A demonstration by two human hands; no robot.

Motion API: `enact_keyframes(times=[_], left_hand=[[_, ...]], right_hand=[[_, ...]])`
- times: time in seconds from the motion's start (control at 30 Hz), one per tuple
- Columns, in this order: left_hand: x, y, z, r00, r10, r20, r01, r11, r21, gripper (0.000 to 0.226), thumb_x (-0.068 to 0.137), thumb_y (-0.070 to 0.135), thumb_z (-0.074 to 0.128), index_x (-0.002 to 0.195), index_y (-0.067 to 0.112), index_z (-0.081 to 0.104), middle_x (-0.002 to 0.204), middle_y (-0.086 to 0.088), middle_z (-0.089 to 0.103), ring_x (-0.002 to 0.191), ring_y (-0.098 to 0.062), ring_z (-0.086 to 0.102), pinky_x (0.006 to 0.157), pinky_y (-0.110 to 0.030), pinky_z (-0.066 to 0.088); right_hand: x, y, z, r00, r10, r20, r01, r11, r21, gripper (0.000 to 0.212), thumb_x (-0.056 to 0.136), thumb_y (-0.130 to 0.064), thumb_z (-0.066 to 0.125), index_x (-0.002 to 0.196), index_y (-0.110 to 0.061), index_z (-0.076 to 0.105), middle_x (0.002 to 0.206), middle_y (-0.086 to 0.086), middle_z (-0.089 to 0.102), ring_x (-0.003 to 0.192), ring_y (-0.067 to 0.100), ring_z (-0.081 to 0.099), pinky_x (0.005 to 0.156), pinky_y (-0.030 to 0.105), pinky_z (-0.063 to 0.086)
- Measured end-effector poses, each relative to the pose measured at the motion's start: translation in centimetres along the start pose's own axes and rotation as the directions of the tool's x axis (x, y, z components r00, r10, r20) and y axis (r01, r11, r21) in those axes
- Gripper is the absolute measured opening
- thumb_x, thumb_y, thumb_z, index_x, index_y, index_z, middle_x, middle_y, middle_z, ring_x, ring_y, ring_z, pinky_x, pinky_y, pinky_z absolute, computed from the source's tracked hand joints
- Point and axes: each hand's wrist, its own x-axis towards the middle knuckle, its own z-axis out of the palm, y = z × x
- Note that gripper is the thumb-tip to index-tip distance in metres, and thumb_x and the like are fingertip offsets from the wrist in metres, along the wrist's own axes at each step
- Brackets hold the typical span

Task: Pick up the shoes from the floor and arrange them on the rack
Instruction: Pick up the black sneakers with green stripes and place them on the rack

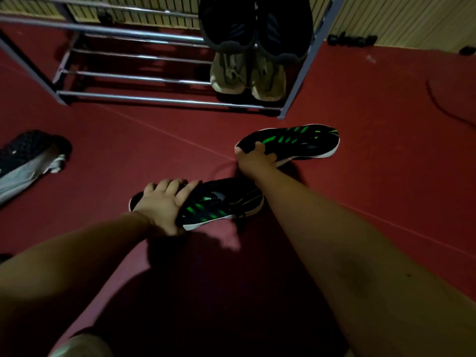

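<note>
Sneakers fill both my hands in the head view. My left hand [164, 204] is wrapped over the heel end of the nearer black sneaker with green stripes [219, 204], fingers curled across its top and thumb underneath by the white sole. My right hand [253, 161] is clamped on the heel of the farther matching sneaker [298, 141], fingers tucked into the opening. Both shoes point to the right, the farther one just in front of the rack's right leg; I cannot tell whether either is clear of the red floor [386, 176].

Ahead stands the metal rack [144, 78], its chrome bars mostly bare. At its right end a dark pair [257, 24] sits on an upper tier, and a beige pair [248, 76] sits on the lowest tier directly below it, toes toward me.

Off to my left a grey and black shoe [23, 163] lies on the floor, well apart from the rack.
</note>
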Motion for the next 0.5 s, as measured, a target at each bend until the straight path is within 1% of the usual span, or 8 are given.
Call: enact_keyframes(times=[0.03,0.07,0.17,0.2,0.27,0.33,0.4,0.5], left_hand=[[-0.1,0.2,0.0,1.000,0.001,-0.008,-0.002,1.000,-0.017,0.123,0.040,0.079,0.026,0.148,0.033,-0.013,0.151,-0.004,0.020,0.135,-0.026,0.023,0.108,-0.046,0.021],[-0.1,0.6,0.0,1.000,0.004,-0.027,-0.005,1.000,-0.027,0.123,0.041,0.079,0.027,0.149,0.033,-0.010,0.149,-0.003,0.023,0.133,-0.026,0.025,0.105,-0.045,0.024],[0.1,3.2,0.1,0.988,0.041,-0.148,-0.043,0.999,-0.007,0.117,0.052,0.075,0.049,0.150,0.032,0.001,0.146,-0.003,0.030,0.129,-0.026,0.031,0.099,-0.044,0.028],[0.4,4.4,-0.2,0.985,0.053,-0.165,-0.053,0.999,0.005,0.116,0.054,0.076,0.051,0.150,0.031,0.002,0.146,-0.002,0.029,0.129,-0.025,0.030,0.099,-0.044,0.027],[1.4,7.0,-1.1,0.982,0.057,-0.181,-0.061,0.998,-0.017,0.117,0.052,0.080,0.047,0.150,0.032,0.005,0.147,-0.001,0.028,0.128,-0.024,0.029,0.100,-0.043,0.026],[2.8,10.3,-2.2,0.976,0.059,-0.209,-0.067,0.997,-0.033,0.117,0.053,0.083,0.049,0.150,0.033,0.005,0.147,-0.002,0.029,0.128,-0.025,0.031,0.100,-0.043,0.026],[4.2,13.8,-3.0,0.964,0.084,-0.252,-0.089,0.996,-0.008,0.112,0.062,0.078,0.055,0.150,0.033,0.003,0.148,-0.004,0.028,0.130,-0.027,0.030,0.100,-0.043,0.026],[6.2,18.3,-4.3,0.934,0.129,-0.332,-0.151,0.988,-0.040,0.108,0.066,0.070,0.061,0.150,0.030,0.007,0.147,-0.005,0.030,0.134,-0.028,0.026,0.105,-0.045,0.021]], right_hand=[[-0.1,0.0,-0.2,1.000,-0.017,0.015,0.017,1.000,0.001,0.072,0.095,-0.054,0.036,0.151,-0.024,0.003,0.153,0.019,0.006,0.139,0.037,0.015,0.110,0.043,0.025],[0.0,0.2,-0.6,0.999,-0.029,0.019,0.028,1.000,0.011,0.071,0.095,-0.054,0.036,0.151,-0.023,0.005,0.153,0.019,0.008,0.139,0.037,0.017,0.111,0.044,0.024],[0.6,2.3,-2.7,0.998,-0.064,-0.010,0.064,0.996,0.055,0.068,0.095,-0.053,0.037,0.149,-0.017,0.016,0.151,0.019,0.017,0.136,0.037,0.026,0.112,0.043,0.027],[0.9,3.2,-3.6,0.997,-0.070,-0.014,0.070,0.996,0.060,0.068,0.095,-0.053,0.038,0.148,-0.017,0.019,0.151,0.019,0.019,0.135,0.037,0.028,0.112,0.043,0.027],[1.2,5.4,-5.5,0.997,-0.068,-0.030,0.070,0.996,0.060,0.067,0.095,-0.054,0.039,0.148,-0.017,0.023,0.150,0.019,0.024,0.135,0.035,0.032,0.112,0.041,0.030],[1.6,7.7,-7.6,0.995,-0.037,-0.095,0.046,0.995,0.085,0.064,0.094,-0.055,0.041,0.146,-0.019,0.028,0.147,0.020,0.031,0.132,0.035,0.037,0.110,0.040,0.032],[2.0,9.9,-9.6,0.984,0.024,-0.177,-0.003,0.993,0.118,0.065,0.092,-0.057,0.041,0.144,-0.019,0.032,0.144,0.019,0.038,0.130,0.036,0.039,0.110,0.043,0.032],[2.3,12.9,-12.4,0.961,0.116,-0.250,-0.082,0.986,0.145,0.066,0.091,-0.059,0.038,0.144,-0.020,0.031,0.144,0.016,0.036,0.131,0.037,0.037,0.111,0.048,0.028]])
